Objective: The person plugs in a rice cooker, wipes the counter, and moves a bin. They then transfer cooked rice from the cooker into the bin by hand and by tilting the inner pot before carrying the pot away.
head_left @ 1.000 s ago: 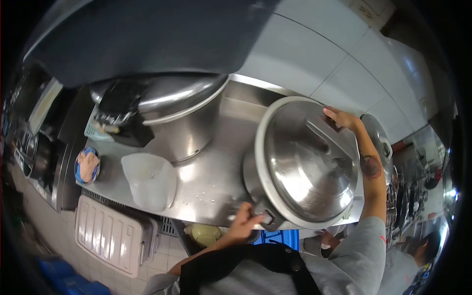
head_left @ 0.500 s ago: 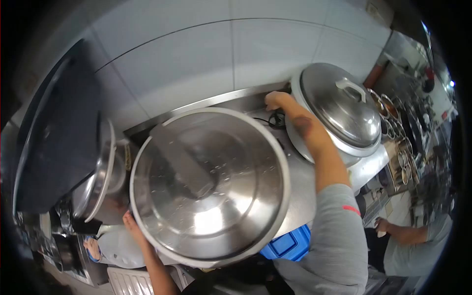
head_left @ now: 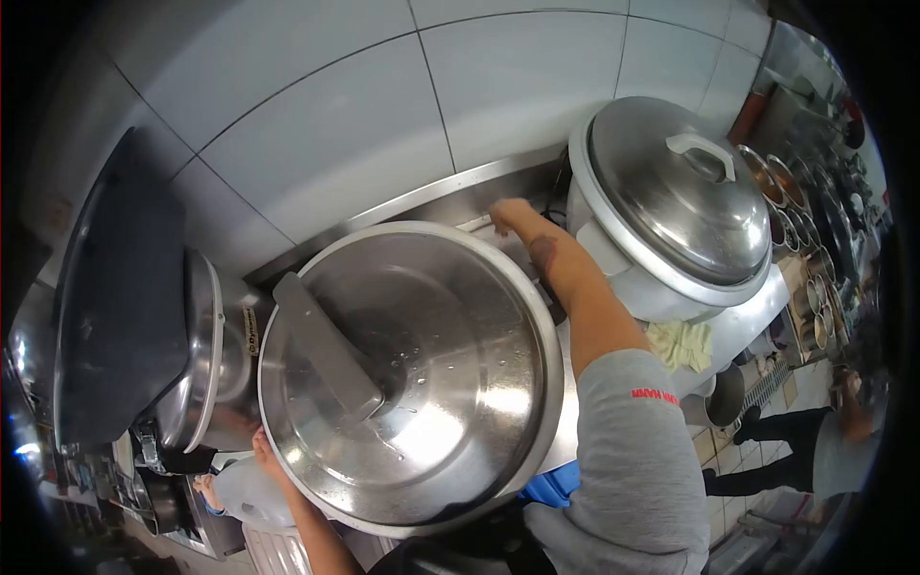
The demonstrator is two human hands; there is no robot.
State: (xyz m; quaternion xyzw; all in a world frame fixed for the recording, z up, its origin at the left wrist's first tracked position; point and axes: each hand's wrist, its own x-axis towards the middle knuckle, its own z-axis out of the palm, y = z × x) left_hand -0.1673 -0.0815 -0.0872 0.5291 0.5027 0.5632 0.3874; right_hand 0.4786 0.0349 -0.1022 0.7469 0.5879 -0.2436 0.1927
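Note:
A large round pot point(head_left: 450, 287) with a shiny steel lid and a grey bar handle point(head_left: 328, 347) fills the middle of the head view. Drops of water dot the lid. My left hand point(head_left: 270, 450) rests against the pot's lower left side, fingers bent on it below the rim; part of the hand is hidden. Past the far rim, my right hand point(head_left: 510, 215) reaches down beside the wall ledge with its fingers curled. Its fingertips are out of sight, and I cannot see what they hold. A dark cord point(head_left: 553, 213) lies just right of that hand.
On the right stands a white cooker point(head_left: 613, 259) with a domed steel lid; a pale cloth point(head_left: 680, 343) lies beneath its front. A steel pot point(head_left: 235, 355) and a big black pan point(head_left: 125, 316) stand left. A blue container point(head_left: 553, 486) is below. A co-worker point(head_left: 824, 446) stands far right.
My right hand has shifted left along the ledge, away from the white cooker and closer to the middle pot's far rim. My left hand stays at the pot's side. The view has tilted.

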